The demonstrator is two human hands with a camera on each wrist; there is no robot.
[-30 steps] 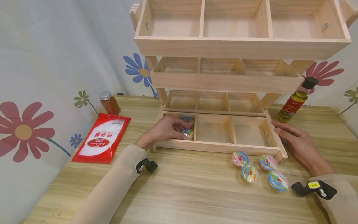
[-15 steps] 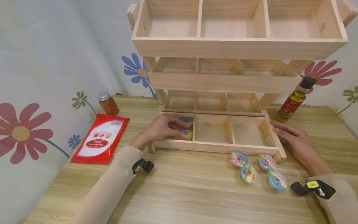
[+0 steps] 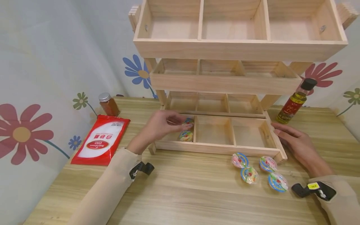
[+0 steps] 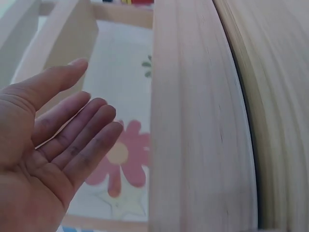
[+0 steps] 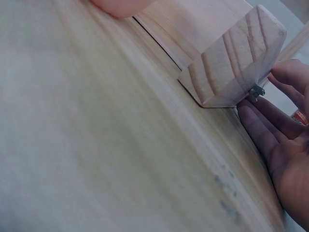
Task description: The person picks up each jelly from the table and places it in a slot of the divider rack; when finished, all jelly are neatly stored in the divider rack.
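Observation:
My left hand (image 3: pixel 159 127) is over the left compartment of the wooden rack's bottom tray (image 3: pixel 213 149). Two small jelly cups lie there, a yellowish cup (image 3: pixel 185 136) in front and a pinkish cup (image 3: pixel 188 124) behind, partly covered by the thumb. The left wrist view shows the same hand (image 4: pixel 58 140) with fingers extended, thumb apart and nothing held. On the other side, my right hand (image 3: pixel 299 147) rests its fingers against the rack's right end. In the right wrist view, fingertips touch the wooden foot (image 5: pixel 231 63) near a metal bolt (image 5: pixel 257 92).
Several jelly cups (image 3: pixel 249 175) lie before the tray's right end. An olive oil bottle (image 3: pixel 293 104) stands behind my right hand. A red and white bag (image 3: pixel 99 140) and a spice jar (image 3: pixel 109 105) are at left. The rack's upper tiers (image 3: pixel 239 50) overhang the bottom tray.
My left hand has let go of the front jelly cup and lifted slightly back from it, leaving it lying in the compartment. The right hand stays at the rack's end.

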